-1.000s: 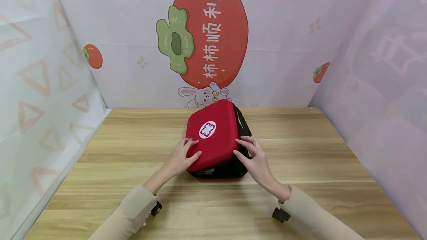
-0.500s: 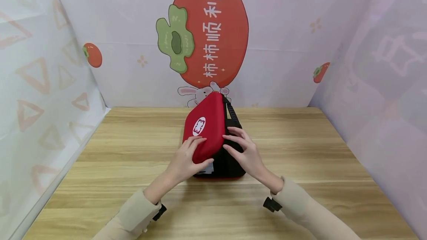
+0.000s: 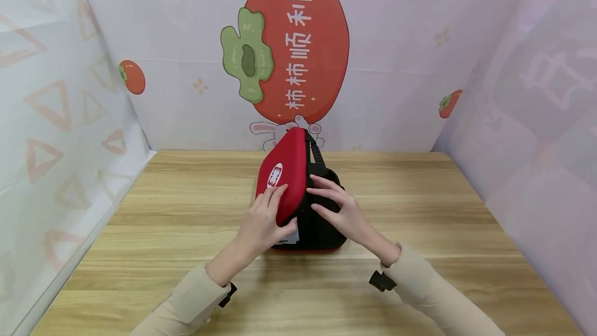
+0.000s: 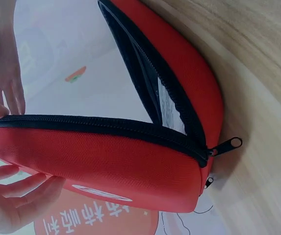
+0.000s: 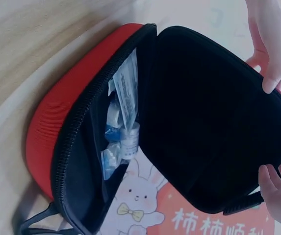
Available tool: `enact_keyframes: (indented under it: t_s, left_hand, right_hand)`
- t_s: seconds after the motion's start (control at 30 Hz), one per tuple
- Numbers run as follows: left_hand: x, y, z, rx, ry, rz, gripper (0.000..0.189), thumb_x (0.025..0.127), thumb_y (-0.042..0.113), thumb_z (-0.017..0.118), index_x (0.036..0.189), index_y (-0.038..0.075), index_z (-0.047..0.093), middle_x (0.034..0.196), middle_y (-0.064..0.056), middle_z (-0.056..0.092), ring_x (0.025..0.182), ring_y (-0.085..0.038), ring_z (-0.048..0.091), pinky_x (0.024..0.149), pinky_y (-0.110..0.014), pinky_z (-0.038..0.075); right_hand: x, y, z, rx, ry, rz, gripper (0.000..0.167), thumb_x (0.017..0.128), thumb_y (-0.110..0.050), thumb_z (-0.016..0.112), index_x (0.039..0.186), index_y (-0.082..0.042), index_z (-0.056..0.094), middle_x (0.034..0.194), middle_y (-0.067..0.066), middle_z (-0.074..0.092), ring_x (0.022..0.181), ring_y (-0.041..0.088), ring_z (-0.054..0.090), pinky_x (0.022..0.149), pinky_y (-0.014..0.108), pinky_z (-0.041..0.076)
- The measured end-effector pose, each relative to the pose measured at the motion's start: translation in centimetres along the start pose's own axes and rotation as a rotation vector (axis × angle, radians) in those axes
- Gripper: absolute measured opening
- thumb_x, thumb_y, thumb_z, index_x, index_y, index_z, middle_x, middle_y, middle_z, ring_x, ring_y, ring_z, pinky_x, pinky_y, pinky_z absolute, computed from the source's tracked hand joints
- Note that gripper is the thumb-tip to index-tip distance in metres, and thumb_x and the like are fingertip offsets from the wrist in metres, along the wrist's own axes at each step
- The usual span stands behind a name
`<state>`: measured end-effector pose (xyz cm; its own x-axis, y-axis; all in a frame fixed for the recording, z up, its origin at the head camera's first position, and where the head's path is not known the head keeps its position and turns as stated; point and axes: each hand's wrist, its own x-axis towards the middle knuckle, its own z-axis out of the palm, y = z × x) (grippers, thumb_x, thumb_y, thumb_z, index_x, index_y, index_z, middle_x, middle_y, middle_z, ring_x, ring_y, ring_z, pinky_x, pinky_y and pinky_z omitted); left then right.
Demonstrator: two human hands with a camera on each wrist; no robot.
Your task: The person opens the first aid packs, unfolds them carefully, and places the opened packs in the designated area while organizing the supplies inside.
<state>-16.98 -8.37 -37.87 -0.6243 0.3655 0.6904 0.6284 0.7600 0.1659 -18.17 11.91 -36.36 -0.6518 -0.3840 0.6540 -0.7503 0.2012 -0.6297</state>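
A red first-aid kit case (image 3: 298, 170) stands part-unzipped on the table, its lid tilted steeply up. On the lid's outer face is a white oval emblem (image 3: 275, 174). My left hand (image 3: 261, 224) grips the lid's near edge, thumb on the black rim, fingers across the red shell. Beside the same edge my right hand (image 3: 342, 211) has its fingertips at the black inner side, loosely bent around nothing. Inside the base, the right wrist view shows a printed packet (image 5: 126, 90), a small clear bottle (image 5: 129, 140) and blue-white packages (image 5: 112, 161).
Wooden table (image 3: 186, 191) surrounds the case. A black carry handle (image 3: 317, 150) is on the lid's edge. A zip pull (image 4: 228, 145) hangs at the hinge corner. A printed cloth backdrop (image 3: 382, 66) rises behind, with cloth walls at both sides.
The lid has swung from a low slant to a steep one, leaning leftward and widening the gap. Both hands shifted with it; the left thumb now lies on the rim.
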Motion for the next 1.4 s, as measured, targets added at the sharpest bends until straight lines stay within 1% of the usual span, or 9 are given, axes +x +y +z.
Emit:
enact_keyframes:
  t_s: [0.13,0.27,0.43,0.57,0.67,0.87,1.13,1.3,1.4]
  left_hand:
    - [0.0,-0.3,-0.4,-0.025,0.003,-0.027,0.067,0.063,0.024,0.075,0.119,0.001,0.047,0.106,-0.015,0.055,0.09,-0.024,0.055,0.07,-0.035,0.052]
    - [-0.1,-0.8,-1.0,-0.087,0.008,-0.065,0.071,0.063,0.019,0.077,0.122,0.002,0.042,0.109,-0.015,0.054,0.092,-0.025,0.056,0.067,-0.035,0.052]
    - [-0.3,-1.6,-1.8,-0.172,0.041,-0.102,0.071,0.066,0.014,0.073,0.126,0.001,0.037,0.113,-0.016,0.05,0.087,-0.024,0.057,0.064,-0.033,0.052]
    - [-0.4,-2.3,-2.5,-0.27,0.069,-0.135,0.071,0.07,0.008,0.069,0.13,0.001,0.031,0.114,-0.017,0.047,0.093,-0.025,0.054,0.07,-0.034,0.051]
    - [-0.4,-2.9,-3.1,-0.312,0.102,-0.147,0.069,0.072,0.005,0.068,0.13,0.0,0.031,0.117,-0.018,0.045,0.098,-0.026,0.052,0.073,-0.036,0.05]
    - [-0.2,-4.2,-4.5,-0.337,0.152,-0.167,0.061,0.073,0.003,0.067,0.127,-0.003,0.037,0.124,-0.019,0.042,0.107,-0.027,0.047,0.077,-0.04,0.049]
    - [-0.4,-6.0,-6.2,-0.361,0.168,-0.198,0.055,0.074,-0.005,0.064,0.125,-0.005,0.042,0.128,-0.02,0.041,0.114,-0.029,0.043,0.085,-0.041,0.042]
    - [-0.6,-6.4,-7.7,-0.379,0.131,-0.265,0.052,0.077,-0.009,0.06,0.125,-0.008,0.041,0.127,-0.023,0.042,0.115,-0.034,0.042,0.092,-0.02,0.036]
    - [-0.8,-6.7,-8.4,-0.402,0.115,-0.316,0.049,0.078,-0.011,0.057,0.124,-0.011,0.041,0.125,-0.027,0.043,0.114,-0.036,0.042,0.089,-0.006,0.03]
  right_hand:
    - [-0.4,0.9,-0.4,-0.001,-0.016,0.009,0.032,0.077,0.005,0.063,0.108,0.003,0.061,0.124,0.017,0.05,0.117,0.026,0.043,0.097,0.026,0.034]
    - [-0.7,0.4,-1.1,-0.021,-0.028,0.049,0.031,0.076,0.009,0.061,0.107,0.006,0.06,0.119,0.022,0.052,0.115,0.03,0.044,0.097,0.025,0.033]
    - [-0.7,-0.4,-2.1,-0.078,-0.041,0.164,0.027,0.078,0.008,0.06,0.105,0.009,0.06,0.116,0.024,0.053,0.114,0.035,0.045,0.094,0.041,0.036]
    - [-0.9,0.2,-2.6,-0.1,-0.063,0.247,0.027,0.079,0.006,0.059,0.106,0.009,0.059,0.116,0.025,0.053,0.112,0.037,0.045,0.089,0.048,0.038]
    - [-1.1,1.1,-2.9,-0.105,-0.085,0.294,0.028,0.08,0.006,0.058,0.108,0.01,0.058,0.117,0.026,0.052,0.111,0.038,0.045,0.087,0.049,0.039]
    - [-1.6,3.1,-3.2,-0.103,-0.117,0.381,0.029,0.081,0.004,0.058,0.11,0.009,0.057,0.118,0.027,0.05,0.112,0.038,0.045,0.088,0.05,0.039]
    - [-3.2,8.3,-3.6,-0.135,-0.143,0.428,0.033,0.079,0.002,0.062,0.111,0.009,0.057,0.119,0.027,0.047,0.11,0.038,0.046,0.083,0.049,0.043]
    - [-3.8,9.6,-3.6,-0.142,-0.162,0.512,0.038,0.078,0.003,0.062,0.115,0.009,0.054,0.124,0.029,0.042,0.113,0.041,0.042,0.084,0.05,0.042]
    - [-4.0,9.8,-3.7,-0.168,-0.185,0.546,0.039,0.079,0.001,0.061,0.117,0.009,0.052,0.125,0.03,0.041,0.112,0.042,0.041,0.084,0.048,0.043]
